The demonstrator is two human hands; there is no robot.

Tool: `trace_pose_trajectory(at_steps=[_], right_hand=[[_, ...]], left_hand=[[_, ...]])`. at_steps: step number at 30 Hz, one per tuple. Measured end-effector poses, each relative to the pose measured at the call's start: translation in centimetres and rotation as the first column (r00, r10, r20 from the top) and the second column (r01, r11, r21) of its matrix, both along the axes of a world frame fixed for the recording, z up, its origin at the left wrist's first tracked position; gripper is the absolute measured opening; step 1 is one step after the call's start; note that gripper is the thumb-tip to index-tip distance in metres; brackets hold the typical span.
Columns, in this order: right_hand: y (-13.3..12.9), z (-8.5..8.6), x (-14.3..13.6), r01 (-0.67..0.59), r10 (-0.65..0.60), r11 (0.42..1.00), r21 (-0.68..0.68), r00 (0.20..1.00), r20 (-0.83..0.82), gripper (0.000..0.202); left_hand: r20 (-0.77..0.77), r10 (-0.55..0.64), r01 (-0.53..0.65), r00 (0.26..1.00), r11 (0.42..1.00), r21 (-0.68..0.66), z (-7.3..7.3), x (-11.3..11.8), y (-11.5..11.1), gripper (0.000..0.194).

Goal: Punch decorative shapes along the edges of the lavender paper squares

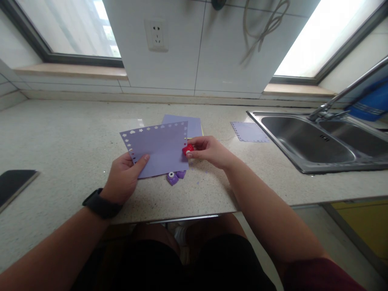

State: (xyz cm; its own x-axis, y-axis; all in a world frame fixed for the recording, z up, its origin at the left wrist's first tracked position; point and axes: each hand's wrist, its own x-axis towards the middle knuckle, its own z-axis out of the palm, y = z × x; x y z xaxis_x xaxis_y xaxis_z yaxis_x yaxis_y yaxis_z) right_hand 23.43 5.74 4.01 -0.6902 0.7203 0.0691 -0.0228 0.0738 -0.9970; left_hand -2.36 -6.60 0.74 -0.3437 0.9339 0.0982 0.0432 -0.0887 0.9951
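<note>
My left hand [125,176] pinches the lower left corner of a purple paper sheet [160,149], thumb on top. Small shaped holes run along the sheet's top, left and right edges. At its right edge, my right hand [209,151] holds a red craft punch [188,150] between thumb and fingers, and the punch meets the paper's edge. Two purple punches, one of them [172,178] in fuller view, lie on the counter just below the sheet, partly covered by it. Behind the held sheet lies more purple paper [194,123].
Another sheet with punched edges [250,131] lies on the speckled counter [75,133], beside the steel sink [303,139] at right. A dark flat object [15,184] sits at far left. Tiny paper bits lie near the punches.
</note>
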Motion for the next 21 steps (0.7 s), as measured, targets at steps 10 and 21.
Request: trace_pose_trajectory(at_steps=[10, 21], right_hand=[[-0.11, -0.24, -0.28, 0.055, -0.061, 0.994, -0.09, 0.996, -0.067, 0.04], [-0.21, -0.68, -0.85, 0.102, -0.115, 0.986, -0.132, 0.988, -0.101, 0.042]], left_hand=[[-0.038, 0.021, -0.021, 0.999, 1.0, -0.012, 0.79, 0.49, -0.26, 0.044], [0.018, 0.009, -0.008, 1.0, 1.0, -0.027, 0.91, 0.68, -0.22, 0.047]])
